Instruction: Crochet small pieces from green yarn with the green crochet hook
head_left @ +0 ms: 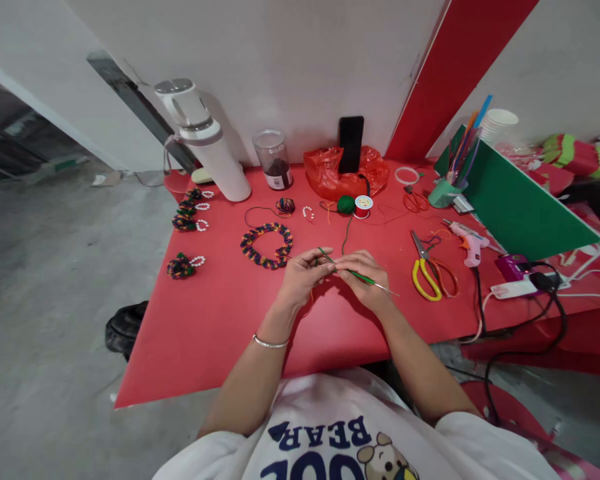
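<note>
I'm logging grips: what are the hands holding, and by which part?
A thin green-wrapped rod. The left hand pinches it near its green end with the fingers; the right hand grips its middle, leaving the bare metal tip free.

White short-sleeved T-shirt (330,433) worn, printed with navy letters and cartoon bear (387,460). Thin silver bangle (270,343) worn on left wrist.
</note>
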Demonstrator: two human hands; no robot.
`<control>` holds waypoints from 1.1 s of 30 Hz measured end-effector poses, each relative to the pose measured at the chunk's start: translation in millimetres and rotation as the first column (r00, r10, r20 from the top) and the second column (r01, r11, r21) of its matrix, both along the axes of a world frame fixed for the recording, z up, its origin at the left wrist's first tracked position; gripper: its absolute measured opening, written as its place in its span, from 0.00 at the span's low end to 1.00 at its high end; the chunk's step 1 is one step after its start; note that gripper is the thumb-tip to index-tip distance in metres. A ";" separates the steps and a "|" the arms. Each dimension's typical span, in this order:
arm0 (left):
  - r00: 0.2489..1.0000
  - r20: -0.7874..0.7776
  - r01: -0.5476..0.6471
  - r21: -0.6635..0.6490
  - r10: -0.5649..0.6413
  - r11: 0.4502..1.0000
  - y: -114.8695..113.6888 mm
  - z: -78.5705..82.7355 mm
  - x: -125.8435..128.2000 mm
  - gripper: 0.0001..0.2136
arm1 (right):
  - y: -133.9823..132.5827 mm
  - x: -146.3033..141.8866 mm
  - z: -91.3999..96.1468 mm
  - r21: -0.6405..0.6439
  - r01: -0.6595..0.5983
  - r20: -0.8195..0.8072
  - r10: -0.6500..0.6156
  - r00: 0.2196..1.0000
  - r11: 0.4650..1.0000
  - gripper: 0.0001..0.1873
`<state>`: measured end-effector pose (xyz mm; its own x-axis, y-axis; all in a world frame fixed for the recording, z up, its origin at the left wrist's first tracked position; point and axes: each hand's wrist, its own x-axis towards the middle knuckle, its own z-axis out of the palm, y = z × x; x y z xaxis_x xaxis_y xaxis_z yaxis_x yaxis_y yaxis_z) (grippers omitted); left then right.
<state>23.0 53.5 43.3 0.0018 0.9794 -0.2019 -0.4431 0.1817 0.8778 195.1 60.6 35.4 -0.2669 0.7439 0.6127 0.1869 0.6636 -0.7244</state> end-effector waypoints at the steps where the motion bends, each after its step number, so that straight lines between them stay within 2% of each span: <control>1: 1.000 -0.005 0.001 -0.001 -0.001 1.000 0.4 0.1 -0.1 0.24 | -0.4 -1.1 0.5 0.028 0.018 0.016 -0.018 1.000 0.999 0.06; 7: 1.000 -0.016 0.023 -0.013 -0.023 1.000 0.9 0.3 -0.7 0.26 | -2.5 -6.6 -1.1 0.156 0.096 0.045 -0.104 0.994 0.983 0.07; 11: 0.998 0.007 -0.065 -0.018 0.065 0.998 1.2 -2.4 3.6 0.26 | -6.3 -12.4 -7.9 0.229 0.214 0.059 -0.233 0.971 0.949 0.08; 14: 0.990 0.087 -0.106 -0.037 0.109 0.994 1.0 -2.3 7.9 0.25 | -11.1 -18.1 -10.6 0.266 0.314 0.095 -0.349 0.932 0.912 0.09; 17: 0.973 0.218 -0.055 -0.071 0.070 0.996 -0.3 1.8 8.4 0.25 | -14.4 -21.7 -8.3 0.306 0.340 0.081 -0.380 0.921 0.889 0.12; 20: 0.953 0.304 0.023 -0.096 0.007 0.995 -1.5 7.4 2.9 0.24 | -12.6 -19.5 -1.8 0.283 0.276 0.083 -0.310 0.947 0.919 0.10; 24: 0.949 0.301 0.127 -0.097 -0.093 0.987 -2.3 13.4 -8.4 0.24 | -3.9 -7.3 9.2 0.143 0.089 0.108 -0.105 0.989 0.986 0.08; 28: 0.960 0.245 0.162 -0.078 -0.139 0.984 -4.2 18.0 -14.7 0.24 | 1.4 6.2 20.8 0.122 -0.049 0.179 0.027 0.984 0.991 0.09; 33: 0.969 0.189 0.180 -0.084 -0.162 0.980 -6.3 20.3 -16.5 0.24 | -0.1 14.5 31.5 0.140 -0.111 0.209 0.081 0.975 0.984 0.12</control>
<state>6.5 47.2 63.6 0.2127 0.9361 -0.2799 -0.5469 0.3515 0.7598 209.6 60.5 66.9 -0.4621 0.6129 0.6410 0.2491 0.7834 -0.5694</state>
